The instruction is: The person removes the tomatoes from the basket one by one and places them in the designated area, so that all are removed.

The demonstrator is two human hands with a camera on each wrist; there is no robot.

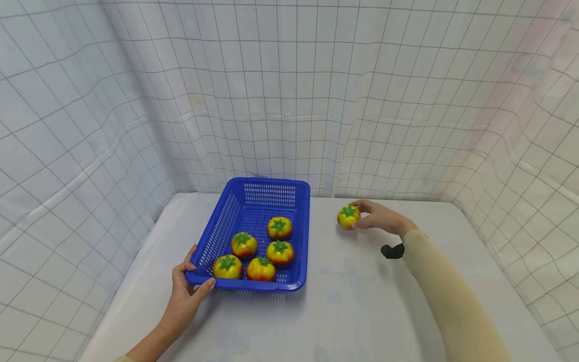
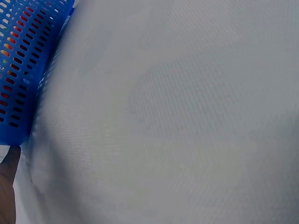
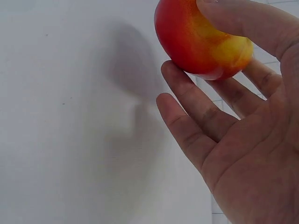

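The right hand (image 1: 381, 218) pinches a red-and-yellow fruit (image 1: 349, 218), thumb on one side and fingertips on the other, the remaining fingers spread loosely and the palm well off it. The fruit is over the table (image 1: 353, 296), to the right of the basket, its shadow lying apart from it in the right wrist view. With its glossy, evenly coloured skin it looks like a moulded imitation, so I judge it light, fairly stiff and hard to bruise, though a smooth skin could slip under a thin pinch. The best hold is probably around its widest girth, thumb opposite two or three fingers, leaving the green leaf cap (image 1: 349, 210) on top untouched

Farther across, the left hand (image 1: 182, 296) grips the near left corner of the blue basket (image 1: 253, 285), thumb at the near rim and fingers along the left side. The slotted basket looks like thin plastic, light and slightly flexible, its rim the surest place to hold. Five similar fruits (image 1: 280, 228) sit inside, mostly toward the near end
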